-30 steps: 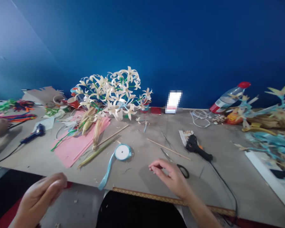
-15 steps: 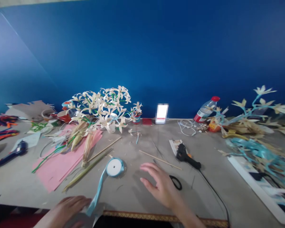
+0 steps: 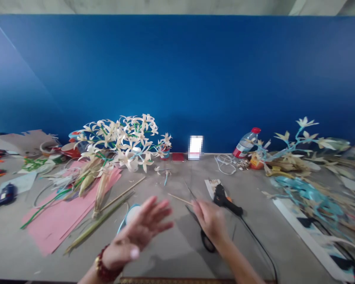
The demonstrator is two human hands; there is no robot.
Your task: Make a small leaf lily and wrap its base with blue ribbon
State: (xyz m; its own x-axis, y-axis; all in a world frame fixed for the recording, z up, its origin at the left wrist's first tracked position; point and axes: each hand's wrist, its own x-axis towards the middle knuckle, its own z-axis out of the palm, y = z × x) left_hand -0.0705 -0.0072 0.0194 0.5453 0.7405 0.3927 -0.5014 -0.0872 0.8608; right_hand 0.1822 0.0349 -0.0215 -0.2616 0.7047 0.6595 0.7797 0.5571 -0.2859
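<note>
My left hand [image 3: 142, 228], with a dark red beaded bracelet at the wrist, is raised with its fingers spread and nothing in it. It partly covers the blue ribbon spool [image 3: 132, 214]. Blurred by motion, my right hand [image 3: 210, 221] has its fingers curled at the right end of a thin wooden stick [image 3: 180, 198]; whether it grips the stick is not clear. Black-handled scissors [image 3: 207, 241] lie beside and partly under that hand. A black glue gun [image 3: 227, 201] rests to the right of it.
White flowers [image 3: 127, 142] stand at the back left, behind pink sheets [image 3: 59, 217] and dried husks. A blue glue gun [image 3: 6, 195] is far left. At right are a bottle [image 3: 245, 145], blue ribbon [image 3: 307, 193] and a white power strip [image 3: 310, 240].
My left hand has risen from the ribbon's end and moved right, opening in front of the spool. My right hand has curled its fingers and moved to the stick. The view has shifted.
</note>
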